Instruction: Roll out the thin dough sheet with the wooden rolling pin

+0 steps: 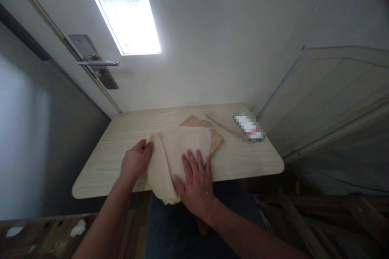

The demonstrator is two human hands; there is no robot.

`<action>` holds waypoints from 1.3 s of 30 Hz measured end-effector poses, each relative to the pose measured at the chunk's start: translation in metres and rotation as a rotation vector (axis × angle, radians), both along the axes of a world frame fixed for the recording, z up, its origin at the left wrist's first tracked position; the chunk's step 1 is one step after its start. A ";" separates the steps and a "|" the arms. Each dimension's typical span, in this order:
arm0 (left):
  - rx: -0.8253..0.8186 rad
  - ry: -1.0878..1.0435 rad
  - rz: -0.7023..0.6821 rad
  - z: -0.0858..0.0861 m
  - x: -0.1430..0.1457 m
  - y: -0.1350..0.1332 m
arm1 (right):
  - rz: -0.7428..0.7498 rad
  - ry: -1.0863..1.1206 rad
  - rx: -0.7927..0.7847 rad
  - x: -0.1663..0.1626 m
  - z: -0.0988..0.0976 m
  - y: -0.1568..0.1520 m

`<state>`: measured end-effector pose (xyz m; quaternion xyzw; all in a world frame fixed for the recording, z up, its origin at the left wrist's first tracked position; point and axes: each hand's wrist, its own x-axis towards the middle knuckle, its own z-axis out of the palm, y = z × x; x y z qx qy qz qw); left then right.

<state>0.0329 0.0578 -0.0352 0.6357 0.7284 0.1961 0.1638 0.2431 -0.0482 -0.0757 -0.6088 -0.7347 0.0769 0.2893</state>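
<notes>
Head cam, cloth [185, 145] over board [217, 141], stick [223, 124] & blurred pkg [249, 127] behind

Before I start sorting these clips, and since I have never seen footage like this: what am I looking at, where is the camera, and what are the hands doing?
There is no machine here. This is one picture from a camera worn on a person's head, looking forward and down, so the two bare arms coming in from below are that person's own. They are at a small pale wooden table in front of a white door. The left hand pinches the left edge of a cream cloth, while the right hand lies flat and open on top of it. The cloth partly covers a wooden board and hangs over the table's near edge. Behind it lie a wooden stick and a small white and red item, blurred out.
</notes>
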 end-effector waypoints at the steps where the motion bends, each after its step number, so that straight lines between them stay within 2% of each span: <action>1: 0.035 0.003 0.014 -0.001 0.001 0.004 | 0.006 0.003 -0.005 -0.005 0.000 -0.001; 5: 0.130 -0.192 0.029 -0.003 0.007 0.021 | 0.026 0.017 -0.024 -0.018 0.003 -0.005; 10: 0.122 -0.588 -0.003 -0.002 0.014 0.034 | 0.088 0.043 -0.033 -0.016 0.008 -0.012; 13: 0.082 -0.833 -0.058 0.004 0.016 0.034 | 0.130 0.056 -0.034 -0.004 0.011 -0.003; 15: 0.012 -1.001 -0.092 0.008 0.017 0.034 | 0.114 0.071 -0.014 0.008 0.013 0.018; 17: -0.060 -1.118 -0.111 0.011 0.018 0.033 | 0.025 0.094 0.019 0.020 0.016 0.050; 20: -0.133 -1.169 -0.120 0.016 0.018 0.031 | -0.020 0.133 -0.002 0.033 0.021 0.108; 22: -0.168 -1.184 -0.135 0.019 0.018 0.030 | 0.047 0.174 -0.079 0.036 0.025 0.142; 25: -0.198 -1.208 -0.162 0.021 0.019 0.032 | 0.266 0.192 -0.244 0.033 0.034 0.179; 27: -0.174 -1.185 -0.152 0.018 0.019 0.035 | 0.335 0.141 -0.371 0.031 0.042 0.194; 29: -0.080 -1.090 -0.070 0.012 0.019 0.037 | 0.340 0.083 -0.411 0.032 0.049 0.200; 33: 0.121 -0.686 0.130 0.000 0.014 0.030 | 0.330 0.030 -0.306 0.037 0.061 0.191; 37: 0.152 -0.235 0.115 -0.003 0.010 0.010 | 0.291 0.056 -0.234 0.036 0.069 0.168; 39: 0.139 -0.121 0.115 -0.001 0.008 0.002 | 0.286 0.083 -0.205 0.033 0.072 0.160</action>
